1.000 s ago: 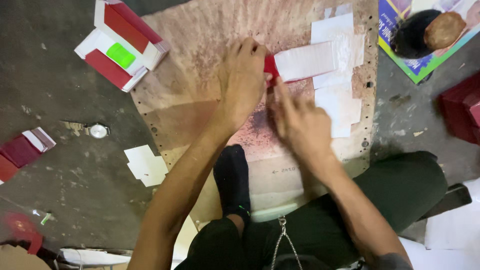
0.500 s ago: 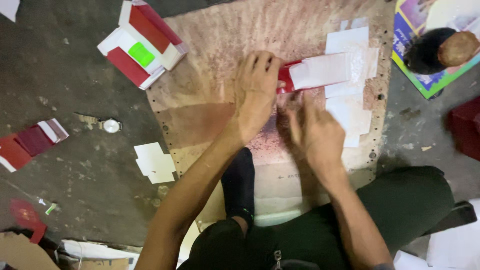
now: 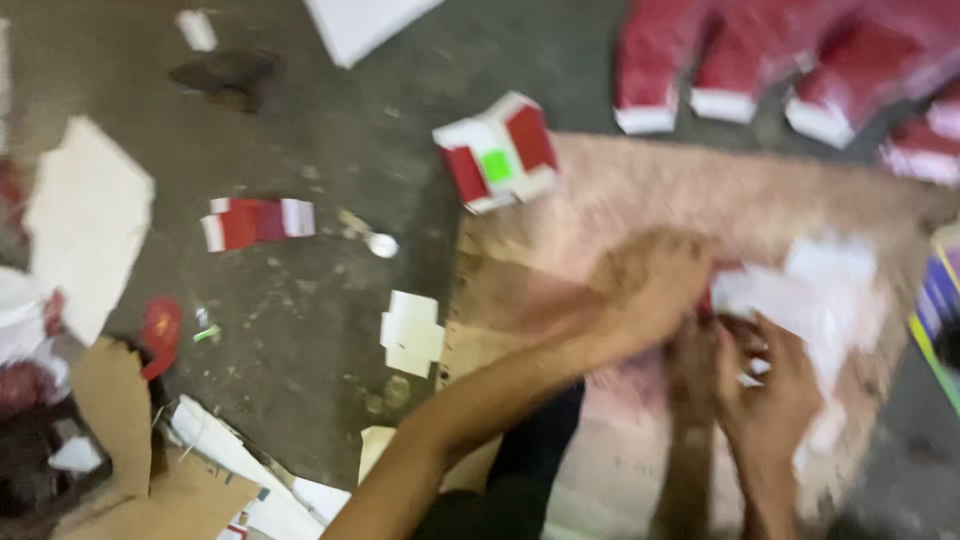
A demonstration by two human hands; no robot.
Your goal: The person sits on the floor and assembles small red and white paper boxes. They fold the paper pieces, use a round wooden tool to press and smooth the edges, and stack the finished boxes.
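1. Here, the pink-stained cardboard sheet (image 3: 640, 190) on the dark floor serves as the work surface, and both hands meet over its right-hand part, presumably because it gives a flat bed to press on.
2. The left hand (image 3: 650, 285) lies palm down on the sheet, its fingers pointing toward the white paper piece (image 3: 790, 300); it seems to hold that piece flat. Motion blur hides whether the fingers are spread or together.
3. The right hand (image 3: 765, 385) sits just beside the left one, nearer the person, its fingertips curled onto the near edge of the white paper piece as if pinching or creasing it; the blur leaves the exact grip unclear.
4. The white paper piece, with a hint of red beneath it, rests on the sheet's right part, touching both hands.
5. A folded red and white box (image 3: 497, 152) with a green patch stands at the sheet's far left corner, out of the hands' way.
6. A row of red and white cartons (image 3: 800, 70) lies beyond the sheet's far edge.
7. Left of the sheet, on the floor, lie a small white card blank (image 3: 412, 332) and a flat red and white strip (image 3: 257, 221), well apart from the hands.
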